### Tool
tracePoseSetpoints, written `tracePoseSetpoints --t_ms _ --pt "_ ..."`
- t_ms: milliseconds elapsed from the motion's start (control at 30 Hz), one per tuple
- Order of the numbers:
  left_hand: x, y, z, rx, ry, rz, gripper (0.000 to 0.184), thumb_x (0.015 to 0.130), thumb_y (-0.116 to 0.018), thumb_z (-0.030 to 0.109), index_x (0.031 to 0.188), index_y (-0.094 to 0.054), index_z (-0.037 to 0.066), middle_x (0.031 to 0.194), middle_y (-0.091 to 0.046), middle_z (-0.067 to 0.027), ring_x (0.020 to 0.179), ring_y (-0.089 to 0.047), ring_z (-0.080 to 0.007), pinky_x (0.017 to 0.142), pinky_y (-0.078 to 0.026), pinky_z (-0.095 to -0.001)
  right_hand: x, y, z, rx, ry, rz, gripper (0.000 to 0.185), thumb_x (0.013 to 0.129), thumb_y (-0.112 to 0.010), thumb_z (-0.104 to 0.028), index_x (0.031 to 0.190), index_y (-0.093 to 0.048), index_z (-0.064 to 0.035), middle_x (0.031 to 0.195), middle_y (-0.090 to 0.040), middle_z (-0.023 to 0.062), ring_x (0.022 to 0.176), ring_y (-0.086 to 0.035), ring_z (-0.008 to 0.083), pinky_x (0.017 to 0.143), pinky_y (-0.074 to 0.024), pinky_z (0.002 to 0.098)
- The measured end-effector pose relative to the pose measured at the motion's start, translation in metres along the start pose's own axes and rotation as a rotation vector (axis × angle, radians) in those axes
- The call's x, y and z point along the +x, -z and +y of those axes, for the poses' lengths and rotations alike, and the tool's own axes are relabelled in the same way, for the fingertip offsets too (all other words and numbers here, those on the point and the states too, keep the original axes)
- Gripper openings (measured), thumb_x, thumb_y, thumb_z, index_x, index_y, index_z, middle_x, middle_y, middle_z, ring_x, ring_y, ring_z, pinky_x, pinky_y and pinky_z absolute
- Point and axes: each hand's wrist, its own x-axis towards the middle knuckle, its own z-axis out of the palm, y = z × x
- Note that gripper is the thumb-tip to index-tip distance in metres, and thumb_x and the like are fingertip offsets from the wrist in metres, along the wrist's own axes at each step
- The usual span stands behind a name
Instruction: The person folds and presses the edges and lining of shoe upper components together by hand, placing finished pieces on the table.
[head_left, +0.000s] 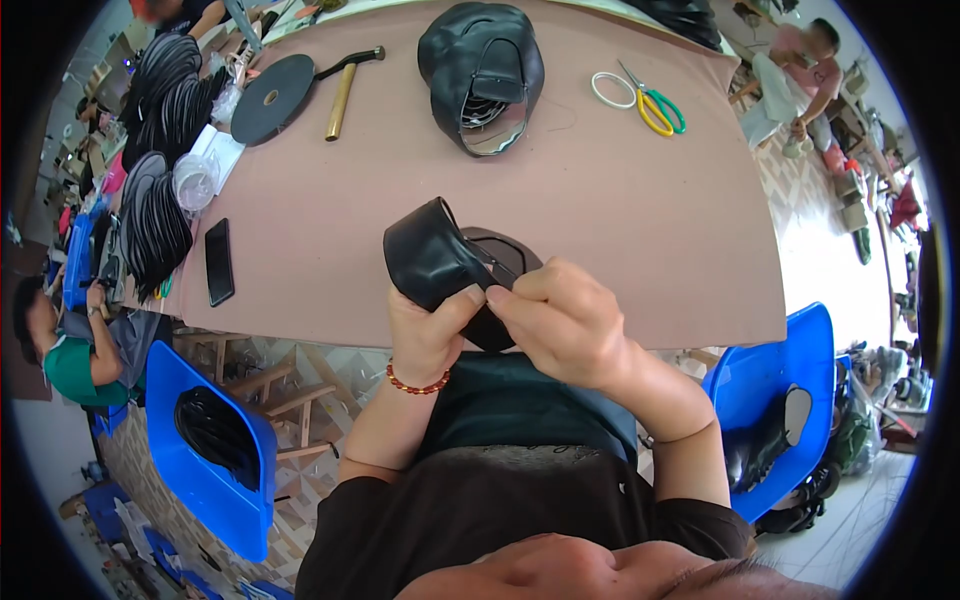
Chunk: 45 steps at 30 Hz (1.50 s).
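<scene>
A black leather shoe upper is held up over the front edge of the table, its rounded end pointing away from me. My left hand is closed round its near left side, thumb on top; a red bead bracelet circles that wrist. With bent fingers my right hand pinches the edge of the leather, thumb close to the left thumb. Whether a small item sits between those fingertips is hidden. Part of the upper's far side shows behind my hands, above the brown tabletop.
Across the table lie a black bag-like bundle, yellow-green scissors, a white ring, a hammer, a black disc and a phone. Blue bins flank me. Other people sit left and right.
</scene>
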Motion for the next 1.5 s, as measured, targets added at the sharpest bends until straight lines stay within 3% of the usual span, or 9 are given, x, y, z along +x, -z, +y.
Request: tracePoseSetpoints --t_ms 133,300,533,767,967,1100,1233,1300,1500 --pt "0.002 0.004 0.013 0.004 0.074 -0.13 0.027 0.077 -0.063 -0.009 0.103 -0.061 0.0 0.097 -0.066 -0.0079 0.087 -0.064 -0.0149 0.079 -0.051 -0.0294 -0.001 0.008 -0.009 -0.168 0.025 -0.172 0.018 0.07 -0.066 -0.002 0.088 -0.064 0.0 0.082 -0.052 0.0057 0.067 -0.053 0.0172 0.05 -0.0467 0.0254" --pt "0.005 -0.002 0.011 0.005 0.135 0.085 0.026 0.077 -0.067 -0.003 0.102 -0.061 -0.001 0.091 -0.066 -0.0084 0.082 -0.065 -0.0182 0.076 -0.052 -0.0296 0.007 0.009 -0.016 -0.278 0.041 -0.294 0.024 0.068 -0.069 -0.006 0.09 -0.061 -0.001 0.082 -0.051 0.0071 0.07 -0.054 0.0188 0.055 -0.0494 0.0271" --pt "0.014 -0.009 0.024 -0.16 0.147 -0.101 0.028 0.079 -0.068 0.008 0.101 -0.056 -0.004 0.083 -0.064 -0.0141 0.068 -0.065 -0.0238 0.062 -0.057 -0.0349 0.009 0.001 0.03 1.264 -0.691 -0.403 0.067 0.062 -0.089 -0.032 0.109 -0.05 -0.0034 0.097 -0.053 0.0022 0.09 -0.055 0.0136 0.078 -0.0479 0.0299" --pt "0.02 0.011 0.049 -0.299 0.184 -0.124 0.022 0.082 -0.066 0.017 0.087 -0.06 -0.003 0.071 -0.063 -0.0112 0.06 -0.06 -0.0169 0.056 -0.05 -0.0271 0.014 -0.021 0.048 1.768 -0.476 -0.46 0.041 0.078 -0.079 -0.014 0.106 -0.053 -0.001 0.104 -0.058 0.0068 0.094 -0.058 0.0159 0.086 -0.0461 0.0312" --pt "0.037 0.027 0.04 -0.399 0.267 -0.274 0.02 0.091 -0.06 0.021 0.086 -0.053 0.003 0.074 -0.049 -0.0032 0.067 -0.05 -0.0129 0.059 -0.046 -0.0267 0.039 -0.002 0.024 1.038 -0.446 -0.767 0.015 0.086 -0.068 -0.005 0.097 -0.059 -0.0016 0.091 -0.062 0.0016 0.086 -0.058 0.0143 0.081 -0.0471 0.0314" --pt "0.04 0.026 0.027 -0.559 0.331 -0.359 0.03 0.086 -0.065 0.027 0.095 -0.056 -0.001 0.074 -0.058 -0.0071 0.065 -0.057 -0.0142 0.058 -0.049 -0.0267 0.021 -0.014 0.029 1.445 -0.621 -0.641 0.02 0.08 -0.075 -0.004 0.09 -0.058 -0.0024 0.082 -0.058 -0.0027 0.074 -0.051 0.0048 0.067 -0.0423 0.0239" --pt "0.025 0.008 0.016 -0.471 0.083 -0.263 0.042 0.084 -0.067 0.019 0.119 -0.051 0.0 0.099 -0.062 -0.0084 0.091 -0.062 -0.0196 0.081 -0.051 -0.0327 0.018 -0.006 0.038 1.045 -0.619 -0.392 0.023 0.075 -0.08 -0.007 0.083 -0.06 -0.003 0.079 -0.049 -0.0069 0.064 -0.033 0.0029 0.054 -0.0281 0.0221" --pt "0.012 0.011 0.009 -0.275 0.12 -0.091 0.035 0.084 -0.066 0.01 0.115 -0.054 0.001 0.101 -0.064 -0.0081 0.091 -0.063 -0.0187 0.079 -0.051 -0.032 0.021 0.0 0.042 0.825 -0.533 -0.397 0.022 0.077 -0.079 -0.008 0.088 -0.062 -0.0023 0.082 -0.055 -0.0059 0.068 -0.044 0.0021 0.059 -0.0378 0.021" --pt "0.013 0.009 0.008 0.017 -0.091 -0.031 0.024 0.081 -0.067 -0.004 0.104 -0.06 0.001 0.095 -0.066 -0.0045 0.085 -0.062 -0.0114 0.078 -0.049 -0.0269 0.003 -0.016 0.036 1.393 -1.02 -0.183 0.023 0.084 -0.072 -0.007 0.103 -0.063 0.0012 0.09 -0.065 0.0014 0.088 -0.062 0.0094 0.082 -0.0508 0.0257"
